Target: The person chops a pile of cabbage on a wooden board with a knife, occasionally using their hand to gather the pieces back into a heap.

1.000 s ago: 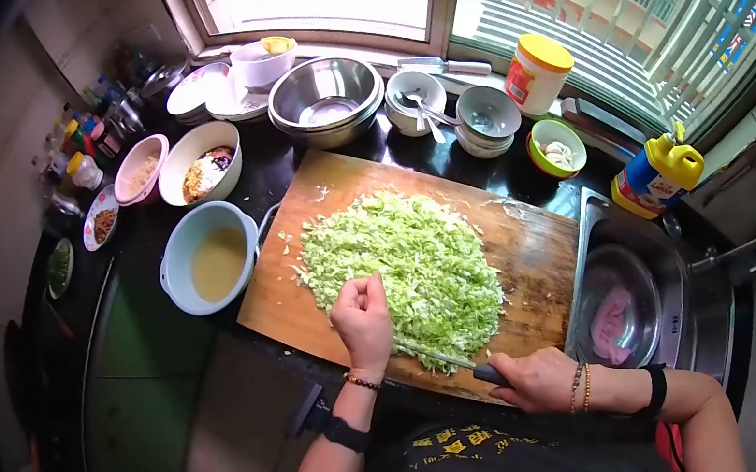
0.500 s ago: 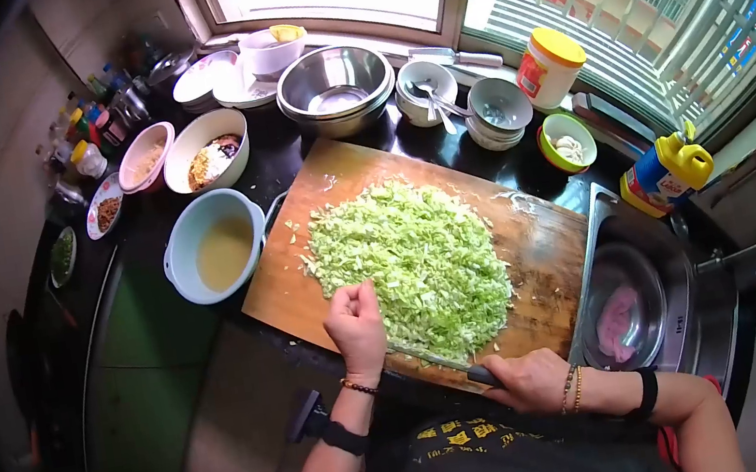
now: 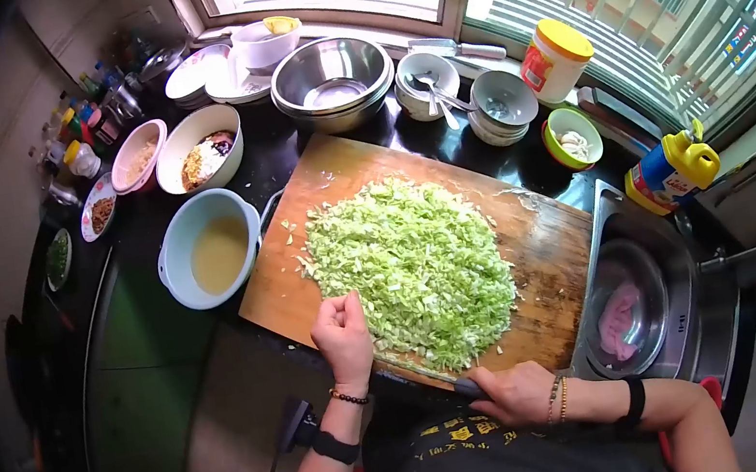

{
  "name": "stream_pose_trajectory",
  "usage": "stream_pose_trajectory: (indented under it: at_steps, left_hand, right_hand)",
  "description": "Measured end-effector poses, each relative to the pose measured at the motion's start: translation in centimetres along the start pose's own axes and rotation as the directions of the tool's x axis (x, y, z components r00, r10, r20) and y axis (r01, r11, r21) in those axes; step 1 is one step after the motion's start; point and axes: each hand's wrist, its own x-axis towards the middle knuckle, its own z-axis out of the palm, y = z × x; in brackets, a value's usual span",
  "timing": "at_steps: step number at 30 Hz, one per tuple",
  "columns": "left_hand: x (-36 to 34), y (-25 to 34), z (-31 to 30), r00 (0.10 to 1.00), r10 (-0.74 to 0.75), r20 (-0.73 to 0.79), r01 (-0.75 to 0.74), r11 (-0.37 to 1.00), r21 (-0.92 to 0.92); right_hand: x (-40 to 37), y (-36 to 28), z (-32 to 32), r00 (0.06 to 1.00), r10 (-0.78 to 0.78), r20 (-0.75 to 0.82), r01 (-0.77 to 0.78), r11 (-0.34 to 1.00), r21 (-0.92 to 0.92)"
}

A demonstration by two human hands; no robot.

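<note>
Heaped greens [image 3: 413,275] block the cutting board [image 3: 546,260] between its passable ends.

We count one cutting board [image 3: 556,283], with one heap of chopped greens [image 3: 412,270] on it and one knife [image 3: 466,387] at its near edge. Left of the board we find one blue basin [image 3: 170,262]; beyond the board, one stack of steel bowls [image 3: 336,117], two stacks of small bowls [image 3: 499,128] and one yellow-lidded tub [image 3: 553,63]; right of the board, one sink [image 3: 682,288].

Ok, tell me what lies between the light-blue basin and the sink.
The wooden board, heaped with chopped greens, lies between them in the head view.
</note>
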Motion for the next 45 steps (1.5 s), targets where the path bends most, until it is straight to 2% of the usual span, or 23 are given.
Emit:
stream_pose_trajectory:
  at_steps: [4,8,12,14,16,19,23,26,29,31,33,34,35,37,38,39,41,42,43,45]
  left_hand:
    - [-0.1,-2.1,0.0,0.999,-0.05,-0.007,0.05,0.999,-0.009]
    - [0.0,-0.7,0.1,0.999,-0.031,0.007,0.031,0.999,-0.012]
    - [-0.4,-1.6,-0.7,1.0,-0.02,0.015,0.019,0.997,0.075]
    - [-0.9,-1.4,0.0,1.0,-0.031,0.002,0.031,0.998,0.051]
    - [-1.2,-1.5,1.1,0.997,-0.072,0.007,0.071,0.997,0.028]
    - [-1.1,-2.0,3.2,0.999,-0.033,0.037,0.032,0.999,0.022]
    - [-0.5,-1.2,5.6,0.998,0.0,0.063,0.002,0.999,-0.032]
    - [0.3,0.6,6.7,0.998,0.065,0.024,-0.062,0.994,-0.089]
    - [1.5,1.0,7.3,0.992,0.122,0.022,-0.12,0.989,-0.085]
    - [1.6,-0.3,7.8,0.995,0.101,0.012,-0.099,0.991,-0.091]
    - [1.6,-1.5,7.9,0.974,0.219,0.054,-0.223,0.97,0.097]
    - [1.5,-1.4,8.3,0.967,0.25,0.042,-0.253,0.963,0.095]
    - [1.4,-1.4,8.2,0.968,0.247,0.045,-0.25,0.964,0.093]
    - [1.9,-1.0,8.2,0.984,0.159,0.079,-0.163,0.986,0.041]
    - [2.2,-1.0,8.2,0.972,0.227,0.065,-0.229,0.973,0.024]
    - [2.5,0.2,8.2,0.972,0.227,0.069,-0.229,0.973,0.025]
    - [3.4,3.7,8.4,0.977,0.205,0.06,-0.199,0.976,-0.084]
    - [4.0,4.2,8.8,0.976,0.198,0.088,-0.186,0.974,-0.13]
    - [4.3,3.2,9.1,0.975,0.201,0.091,-0.188,0.973,-0.134]
    - [5.1,-0.8,10.0,0.97,0.208,0.122,-0.214,0.976,0.036]
  right_hand:
    - [0.6,0.9,0.5,1.0,0.016,0.016,-0.017,1.0,0.004]
    - [0.4,0.2,-0.3,0.997,0.044,0.061,-0.045,0.999,0.013]
    - [0.4,1.0,1.0,0.999,-0.026,0.043,0.024,0.998,0.062]
    - [0.7,2.1,1.2,0.999,-0.035,0.039,0.032,0.997,0.07]
    - [0.5,3.5,0.7,0.988,0.022,0.15,-0.03,0.999,0.045]
    - [-0.2,5.2,-0.9,0.995,-0.002,0.096,-0.003,0.999,0.052]
    - [-0.8,7.5,-3.2,0.999,-0.039,0.002,0.039,0.992,-0.118]
    - [-0.7,6.5,-5.8,0.999,-0.011,-0.044,0.001,0.977,-0.215]
    - [-0.1,5.7,-7.2,0.998,0.017,-0.061,-0.03,0.974,-0.226]
    - [0.8,7.4,-5.6,0.999,0.02,-0.036,-0.027,0.977,-0.212]
    - [1.4,8.9,-4.2,0.999,0.028,-0.017,-0.031,0.98,-0.197]
    - [1.3,9.4,-3.7,0.998,-0.011,-0.07,-0.001,0.986,-0.17]
    - [1.0,9.5,-3.4,0.992,-0.047,-0.121,0.03,0.989,-0.142]
    - [0.6,8.9,-3.7,0.993,-0.027,-0.114,0.009,0.988,-0.155]
    - [0.6,8.4,-4.1,0.995,-0.012,-0.099,-0.004,0.987,-0.162]
    - [0.5,7.4,-4.9,0.995,-0.01,-0.101,-0.006,0.987,-0.159]
    - [-0.2,4.9,-7.6,0.986,-0.003,-0.166,-0.019,0.992,-0.128]
    - [-0.2,4.1,-8.4,0.984,0.043,-0.17,-0.069,0.986,-0.151]
    - [0.1,4.1,-8.2,0.984,0.046,-0.174,-0.073,0.986,-0.153]
    - [1.4,5.4,-6.8,0.988,0.119,-0.097,-0.136,0.971,-0.195]
